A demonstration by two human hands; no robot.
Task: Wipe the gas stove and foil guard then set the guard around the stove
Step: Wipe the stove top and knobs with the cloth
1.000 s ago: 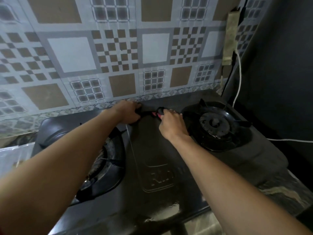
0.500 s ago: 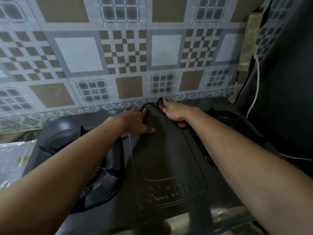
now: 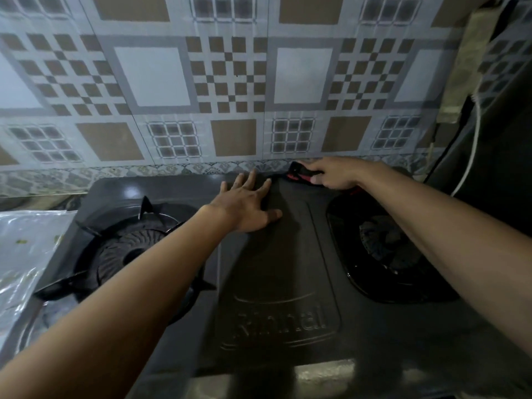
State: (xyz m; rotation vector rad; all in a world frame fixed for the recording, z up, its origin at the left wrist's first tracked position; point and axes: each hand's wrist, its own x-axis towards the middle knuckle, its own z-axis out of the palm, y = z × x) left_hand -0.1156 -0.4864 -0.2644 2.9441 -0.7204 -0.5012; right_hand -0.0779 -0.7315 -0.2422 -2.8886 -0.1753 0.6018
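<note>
While the left hand (image 3: pixel 247 204) lies flat on the middle panel of the gas stove (image 3: pixel 276 283), its grip apart with fingers spread, the right hand (image 3: pixel 335 174) has its grip clamped on a black-and-red item (image 3: pixel 299 171) at the stove's back edge, near the tiled wall (image 3: pixel 161 76). The foil guard (image 3: pixel 23 249) lies just left of the stove.

The gas stove (image 3: pixel 383 338) sits before the tiled wall (image 3: pixel 230 82), with the left burner (image 3: pixel 129 251) and right burner (image 3: pixel 380 240) flanking its centre panel (image 3: pixel 276 269). A foil sheet (image 3: pixel 26 249) lies left of it. The left hand (image 3: pixel 247 205) rests on the panel; the right hand (image 3: pixel 334 174) grips a cloth (image 3: pixel 299 175) at the rear edge.
</note>
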